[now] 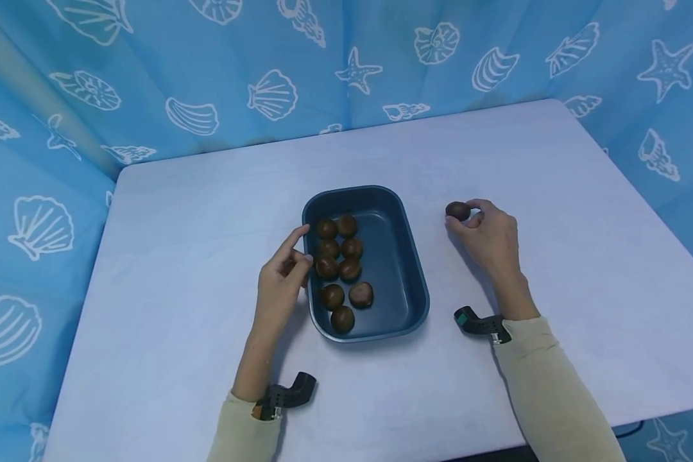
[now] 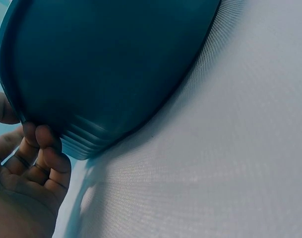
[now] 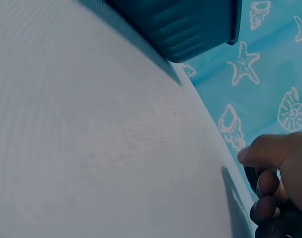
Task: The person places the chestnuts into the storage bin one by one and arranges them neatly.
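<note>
A dark blue rectangular tray [image 1: 389,276] with rounded corners stands on the table. Several brown chestnuts [image 1: 326,266] lie in its left half, mostly in two columns. At the tray's left side, my left hand [image 1: 277,279] holds the rim; the left wrist view shows the curled fingers [image 2: 49,153] against the tray's outer wall [image 2: 116,74]. To the right of the tray, my right hand [image 1: 493,237] pinches one chestnut [image 1: 457,210] between thumb and fingers. In the right wrist view that chestnut [image 3: 251,177] is dark and largely hidden behind the thumb.
A white cloth covers the table [image 1: 196,256]. Blue curtains [image 1: 231,77] with white shell and starfish prints hang behind it and at the sides. Each wrist carries a black camera mount [image 1: 479,324]. A dark cable [image 1: 629,430] shows below the table's front right edge.
</note>
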`<state>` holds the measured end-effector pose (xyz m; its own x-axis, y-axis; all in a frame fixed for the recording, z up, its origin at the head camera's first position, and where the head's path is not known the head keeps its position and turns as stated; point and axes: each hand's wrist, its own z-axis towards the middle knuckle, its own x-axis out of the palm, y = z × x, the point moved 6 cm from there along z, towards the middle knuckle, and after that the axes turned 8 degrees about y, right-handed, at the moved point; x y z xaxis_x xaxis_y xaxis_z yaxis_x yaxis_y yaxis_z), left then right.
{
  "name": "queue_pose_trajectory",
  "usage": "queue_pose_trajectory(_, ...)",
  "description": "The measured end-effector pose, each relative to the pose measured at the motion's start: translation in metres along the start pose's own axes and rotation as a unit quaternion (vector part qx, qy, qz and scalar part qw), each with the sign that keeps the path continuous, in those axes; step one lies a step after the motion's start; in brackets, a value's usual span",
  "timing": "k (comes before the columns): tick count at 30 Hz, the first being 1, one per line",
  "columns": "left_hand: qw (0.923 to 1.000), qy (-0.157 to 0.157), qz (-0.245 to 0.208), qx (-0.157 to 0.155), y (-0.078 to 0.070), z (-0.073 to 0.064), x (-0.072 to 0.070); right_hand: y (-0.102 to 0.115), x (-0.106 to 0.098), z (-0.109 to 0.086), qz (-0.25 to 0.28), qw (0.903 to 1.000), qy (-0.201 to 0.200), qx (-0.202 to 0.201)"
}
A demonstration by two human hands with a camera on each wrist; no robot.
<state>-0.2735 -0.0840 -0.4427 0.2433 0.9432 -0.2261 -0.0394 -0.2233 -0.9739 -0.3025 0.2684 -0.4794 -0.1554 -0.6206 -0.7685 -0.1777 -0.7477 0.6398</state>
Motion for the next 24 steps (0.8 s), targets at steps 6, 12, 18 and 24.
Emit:
queue_pose_trajectory(6, 1.0000, -0.002, 0.007, -0.002, -0.004, -0.002, 0.001, 0.004, -0.002, -0.003, 0.022, 0.9997, 0.007, -0.013)
queue_pose_trajectory(12, 1.0000, -0.003, 0.007, -0.003, -0.005, -0.002, 0.001, 0.008, -0.003, -0.005, 0.029, 0.9988, 0.006, -0.039)
queue_pose_trajectory(18, 1.0000, -0.003, 0.007, -0.001, -0.005, -0.002, 0.000, 0.013, -0.006, -0.008, 0.034, 0.9976, -0.009, -0.060)
queue_pose_trajectory(24, 1.0000, -0.002, 0.008, -0.003, -0.003, -0.002, 0.001, 0.016, -0.009, -0.013, 0.036, 0.9976, -0.010, -0.059)
